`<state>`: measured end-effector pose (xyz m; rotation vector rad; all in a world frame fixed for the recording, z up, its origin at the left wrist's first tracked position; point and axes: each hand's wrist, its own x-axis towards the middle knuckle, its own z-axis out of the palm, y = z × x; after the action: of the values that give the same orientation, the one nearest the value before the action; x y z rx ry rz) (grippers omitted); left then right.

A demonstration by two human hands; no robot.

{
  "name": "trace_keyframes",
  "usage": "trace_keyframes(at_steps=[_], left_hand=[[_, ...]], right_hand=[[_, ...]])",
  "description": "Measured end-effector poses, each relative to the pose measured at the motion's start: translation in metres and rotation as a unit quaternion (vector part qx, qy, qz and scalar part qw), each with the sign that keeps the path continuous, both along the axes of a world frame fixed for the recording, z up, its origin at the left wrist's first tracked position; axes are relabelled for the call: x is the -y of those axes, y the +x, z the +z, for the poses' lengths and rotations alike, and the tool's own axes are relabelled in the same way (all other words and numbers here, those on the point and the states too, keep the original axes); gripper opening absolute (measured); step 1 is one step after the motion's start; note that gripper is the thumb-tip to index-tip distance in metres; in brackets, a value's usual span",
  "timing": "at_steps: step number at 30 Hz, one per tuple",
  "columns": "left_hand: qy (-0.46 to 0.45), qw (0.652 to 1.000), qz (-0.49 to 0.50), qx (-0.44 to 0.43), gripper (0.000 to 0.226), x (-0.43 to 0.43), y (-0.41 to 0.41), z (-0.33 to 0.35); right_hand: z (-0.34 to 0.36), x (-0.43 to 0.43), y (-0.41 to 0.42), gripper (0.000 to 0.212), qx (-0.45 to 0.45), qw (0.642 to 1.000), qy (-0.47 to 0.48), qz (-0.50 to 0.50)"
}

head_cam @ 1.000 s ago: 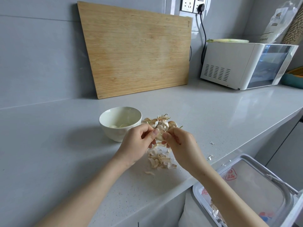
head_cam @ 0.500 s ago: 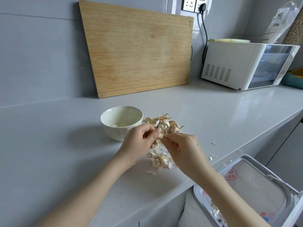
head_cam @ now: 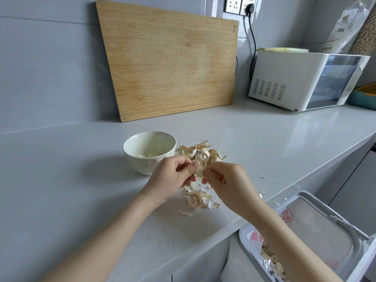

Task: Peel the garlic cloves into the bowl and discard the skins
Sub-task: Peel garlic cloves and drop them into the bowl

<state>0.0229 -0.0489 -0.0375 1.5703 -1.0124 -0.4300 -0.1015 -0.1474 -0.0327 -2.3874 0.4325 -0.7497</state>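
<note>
Counter (head_cam: 61, 169), open room leftward; near its edge, left hand (head_cam: 171, 178), right hand (head_cam: 230, 184), grip pinched on garlic clove (head_cam: 199, 171).

Bright, soft daylight from the right, faint shadows falling leftward, sharp focus, wide-angle bending at edges.

Both forearms are reaching forward, the left hand (head_cam: 171, 176) and right hand (head_cam: 230, 181) meeting fingertip to fingertip, fingers curled in a pinching grip.
</note>
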Motion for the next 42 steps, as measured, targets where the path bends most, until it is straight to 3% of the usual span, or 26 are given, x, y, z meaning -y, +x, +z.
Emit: trace_keyframes(at_steps=[6,11,14,17,20,22,26,28,32,39,42], left_hand=[[-0.029,0.995,-0.066,-0.071,0.017,-0.002,-0.003,0.005],[-0.037,0.987,-0.08,-0.133,0.014,-0.002,-0.004,0.005],[-0.043,0.984,-0.077,-0.153,0.011,-0.002,-0.003,0.005],[-0.055,0.981,-0.081,-0.165,0.013,-0.003,-0.003,0.005],[-0.067,0.979,-0.069,-0.177,0.011,-0.003,-0.002,0.005],[-0.069,0.98,-0.059,-0.177,0.011,-0.002,-0.002,0.004],[-0.073,0.982,-0.037,-0.17,0.009,0.0,-0.004,0.002],[-0.077,0.982,-0.028,-0.168,0.009,0.001,-0.005,0.002],[-0.081,0.987,-0.012,-0.141,0.009,0.001,-0.005,0.0],[-0.111,0.992,0.039,-0.045,0.011,0.002,-0.003,0.001],[-0.124,0.988,0.058,-0.066,0.009,0.002,-0.005,0.003]], right_hand=[[0.007,0.003,-0.002,0.023,0.019,0.991,0.13,-0.023],[0.009,0.007,-0.003,0.021,0.063,0.964,0.256,-0.038],[0.009,0.012,-0.002,0.022,0.056,0.961,0.261,-0.075],[0.008,0.016,-0.005,0.024,0.001,0.975,0.205,-0.09],[0.007,0.017,-0.008,0.01,-0.018,0.979,0.189,-0.072],[0.005,0.016,-0.007,0.01,0.002,0.978,0.199,-0.069],[0.007,0.013,-0.009,0.046,0.04,0.94,0.335,0.043],[0.008,0.009,-0.007,0.04,0.041,0.925,0.37,0.079],[0.004,0.002,-0.001,0.011,0.086,0.944,0.314,0.05],[0.002,-0.005,0.006,0.013,0.116,0.921,0.37,0.032],[0.005,-0.005,0.006,0.015,0.112,0.877,0.465,0.038]])
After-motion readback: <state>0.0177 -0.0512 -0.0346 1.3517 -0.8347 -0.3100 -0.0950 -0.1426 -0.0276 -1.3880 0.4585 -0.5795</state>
